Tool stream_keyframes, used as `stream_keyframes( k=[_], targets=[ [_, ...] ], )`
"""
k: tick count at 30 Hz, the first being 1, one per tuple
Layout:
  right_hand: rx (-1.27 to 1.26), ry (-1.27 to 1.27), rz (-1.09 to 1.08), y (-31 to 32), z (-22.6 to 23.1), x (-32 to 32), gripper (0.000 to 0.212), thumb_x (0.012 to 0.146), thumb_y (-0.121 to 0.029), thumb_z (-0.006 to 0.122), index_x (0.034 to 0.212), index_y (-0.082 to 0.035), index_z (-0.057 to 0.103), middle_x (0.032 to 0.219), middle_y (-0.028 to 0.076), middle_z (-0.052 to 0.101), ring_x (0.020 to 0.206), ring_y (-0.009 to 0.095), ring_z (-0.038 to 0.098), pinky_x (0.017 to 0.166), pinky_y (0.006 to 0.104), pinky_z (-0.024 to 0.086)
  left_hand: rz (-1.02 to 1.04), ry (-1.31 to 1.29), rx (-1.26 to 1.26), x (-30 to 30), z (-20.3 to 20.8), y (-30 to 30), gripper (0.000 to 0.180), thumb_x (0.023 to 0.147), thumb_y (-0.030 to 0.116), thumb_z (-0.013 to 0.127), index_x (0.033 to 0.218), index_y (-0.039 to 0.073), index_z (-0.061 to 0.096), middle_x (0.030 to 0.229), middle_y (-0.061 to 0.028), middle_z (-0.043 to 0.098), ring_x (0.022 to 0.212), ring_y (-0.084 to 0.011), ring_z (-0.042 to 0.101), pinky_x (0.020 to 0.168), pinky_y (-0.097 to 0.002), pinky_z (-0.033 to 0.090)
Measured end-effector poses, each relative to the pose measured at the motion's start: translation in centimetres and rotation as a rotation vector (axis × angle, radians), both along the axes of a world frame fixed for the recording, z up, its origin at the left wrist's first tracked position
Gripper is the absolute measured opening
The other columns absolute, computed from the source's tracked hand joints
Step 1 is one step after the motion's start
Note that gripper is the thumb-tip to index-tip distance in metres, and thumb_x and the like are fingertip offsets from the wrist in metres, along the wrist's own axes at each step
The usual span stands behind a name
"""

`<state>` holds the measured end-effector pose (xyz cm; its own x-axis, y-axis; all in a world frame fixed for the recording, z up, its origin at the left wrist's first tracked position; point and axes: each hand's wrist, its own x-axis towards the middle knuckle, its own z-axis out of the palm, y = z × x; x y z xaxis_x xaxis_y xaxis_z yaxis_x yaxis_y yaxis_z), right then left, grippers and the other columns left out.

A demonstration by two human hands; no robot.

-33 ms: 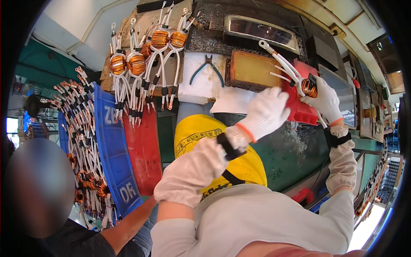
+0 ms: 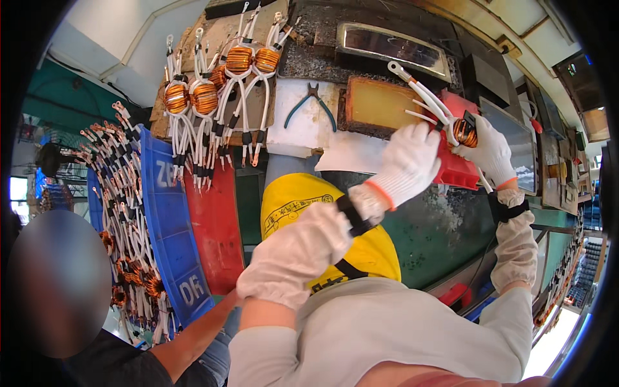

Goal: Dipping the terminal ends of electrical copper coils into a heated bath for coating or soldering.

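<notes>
In my gloved right hand [image 2: 488,151] is a copper-wound toroidal coil [image 2: 464,132] with thick white leads, and the fingers are closed round its side. One long lead [image 2: 412,80] ends in a metal ring lug and points up and away. My gloved left hand [image 2: 410,160] is at the near side of the leads, fingers curled in beside a short white lead and a black sleeve. What its fingertips pinch, if anything, is hidden. Beneath the coil lies a red plastic bin [image 2: 456,169]. A shallow tray of yellowish material [image 2: 380,106] sits left of the coil.
Blue-handled pliers [image 2: 311,106] lie on a white board. Several finished-looking coils [image 2: 205,98] hang over the bench edge at left. A blue crate [image 2: 171,226] stands beside many more leaded coils. Behind the tray is a metal-framed solder pot [image 2: 393,48]. A co-worker's arm [image 2: 200,329] reaches in at lower left.
My left hand has moved slightly right and up to the coil's leads, its fingers more curled. The right hand and the coil stay nearly in place.
</notes>
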<state>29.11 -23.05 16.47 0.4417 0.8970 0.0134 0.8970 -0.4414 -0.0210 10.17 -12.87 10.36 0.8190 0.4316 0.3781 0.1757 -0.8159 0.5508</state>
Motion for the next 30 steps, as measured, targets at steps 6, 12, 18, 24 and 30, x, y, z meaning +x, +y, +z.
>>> stream_keyframes(
  k=[6,12,18,24,30],
  targets=[
    [-0.033,-0.042,0.103,1.5,0.0,1.6,0.072,0.062,-0.036,0.081,0.122,-0.01,0.05,0.111,0.014,0.062,0.095,0.036,0.063,0.079,0.0426,0.051,0.323,-0.265,0.517,9.2,-3.7,1.3,0.035,0.08,0.015,0.054,0.111,0.001,0.056,0.107,-0.0161,0.056,0.105,-0.0336,0.053,0.102,-0.0494,0.037],
    [-0.085,-0.012,0.147,2.2,-0.1,2.4,0.073,0.06,-0.035,0.081,0.121,-0.008,0.052,0.111,0.014,0.062,0.095,0.036,0.063,0.079,0.0419,0.051,0.241,0.037,0.343,9.3,-3.7,0.7,0.039,0.087,0.017,0.047,0.121,-0.001,0.053,0.125,-0.0239,0.052,0.123,-0.041,0.045,0.11,-0.0538,0.027],
    [0.018,-0.002,0.171,1.8,-0.9,3.0,0.074,0.058,-0.033,0.081,0.121,-0.008,0.052,0.109,0.014,0.062,0.097,0.036,0.062,0.08,0.0413,0.05,0.322,-0.028,0.349,9.7,-3.9,0.6,0.031,0.083,0.019,0.054,0.108,0.001,0.056,0.106,-0.0189,0.055,0.11,-0.0369,0.049,0.103,-0.0534,0.035],
    [-0.059,0.037,0.152,2.9,0.2,2.8,0.072,0.058,-0.032,0.081,0.119,-0.007,0.053,0.111,0.015,0.062,0.096,0.037,0.062,0.079,0.0419,0.05,0.336,-0.056,0.321,10.2,-4.5,1.0,0.029,0.084,0.019,0.053,0.107,0.001,0.056,0.104,-0.0194,0.056,0.109,-0.037,0.05,0.101,-0.0541,0.036],
    [-0.099,0.032,0.131,3.2,0.6,2.5,0.077,0.058,-0.035,0.08,0.123,-0.005,0.051,0.11,0.016,0.062,0.097,0.037,0.062,0.081,0.0417,0.049,0.311,-0.038,0.249,10.4,-4.6,1.1,0.027,0.083,0.019,0.054,0.105,0.002,0.057,0.106,-0.0191,0.057,0.11,-0.0368,0.051,0.102,-0.0536,0.036]
  ],
)
